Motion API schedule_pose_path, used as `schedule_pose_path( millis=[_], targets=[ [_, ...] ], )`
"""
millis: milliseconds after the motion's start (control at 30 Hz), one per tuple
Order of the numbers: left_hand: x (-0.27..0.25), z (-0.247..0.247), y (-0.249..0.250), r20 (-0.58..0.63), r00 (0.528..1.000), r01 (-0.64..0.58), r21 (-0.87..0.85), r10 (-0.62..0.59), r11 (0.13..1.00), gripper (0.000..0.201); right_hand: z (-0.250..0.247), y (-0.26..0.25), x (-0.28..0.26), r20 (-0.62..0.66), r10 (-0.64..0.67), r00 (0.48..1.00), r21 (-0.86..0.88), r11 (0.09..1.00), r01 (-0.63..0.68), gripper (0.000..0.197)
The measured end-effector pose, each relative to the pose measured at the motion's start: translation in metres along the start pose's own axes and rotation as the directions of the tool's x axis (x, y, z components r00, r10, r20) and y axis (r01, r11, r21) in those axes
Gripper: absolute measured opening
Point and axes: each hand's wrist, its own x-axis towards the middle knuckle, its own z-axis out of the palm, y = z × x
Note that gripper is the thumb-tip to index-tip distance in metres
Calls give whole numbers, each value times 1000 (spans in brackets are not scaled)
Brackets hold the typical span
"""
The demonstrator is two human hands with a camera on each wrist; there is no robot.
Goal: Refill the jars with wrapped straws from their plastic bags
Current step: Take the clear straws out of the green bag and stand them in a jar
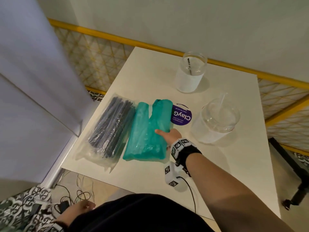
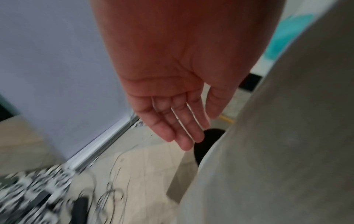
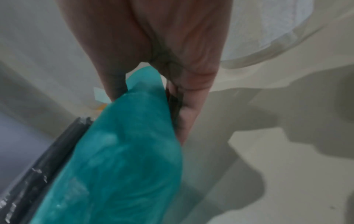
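Note:
A teal plastic bag of straws (image 1: pixel 147 131) lies on the white table (image 1: pixel 217 173), beside a clear bag of dark straws (image 1: pixel 110 129) to its left. My right hand (image 1: pixel 168 134) grips the teal bag (image 3: pixel 122 151) at its right edge, thumb on top and fingers (image 3: pixel 187 118) underneath. Two glass jars stand to the right: the far jar (image 1: pixel 190 72) holds one dark straw, the near jar (image 1: pixel 215 119) one clear straw. My left hand (image 2: pixel 178 121) hangs below the table edge, fingers straight and holding nothing; in the head view my left hand (image 1: pixel 80 210) shows at the bottom left.
A round purple sticker (image 1: pixel 182 117) lies on the table between the teal bag and the near jar. Cables (image 1: pixel 73 196) lie on the floor at the lower left. A yellow rail (image 1: pixel 133 40) runs behind the table. A lilac panel (image 1: pixel 33 72) stands at the left.

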Motion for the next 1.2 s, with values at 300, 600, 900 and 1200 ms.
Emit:
schedule_pose_path(
  millis=[300, 600, 900, 1200],
  targets=[
    [-42, -170, 240, -16, 969, -248, -32, 248, 968, 34, -45, -37, -34, -9, -334, 943, 86, 939, 334, 65],
    [18, -259, 378, -327, 869, -490, -674, 372, 552, 46, -71, -43, -57, 132, -405, 905, 230, 900, 369, 60],
    [41, -257, 403, -401, 863, -504, -654, 306, 564, 65, -92, -63, -64, -250, -809, 531, -297, 587, 753, 66],
    [40, -246, 416, -273, 871, -482, -640, 409, 598, 59, -101, -102, -73, -57, -912, 405, -429, 389, 815, 2]
  ],
)
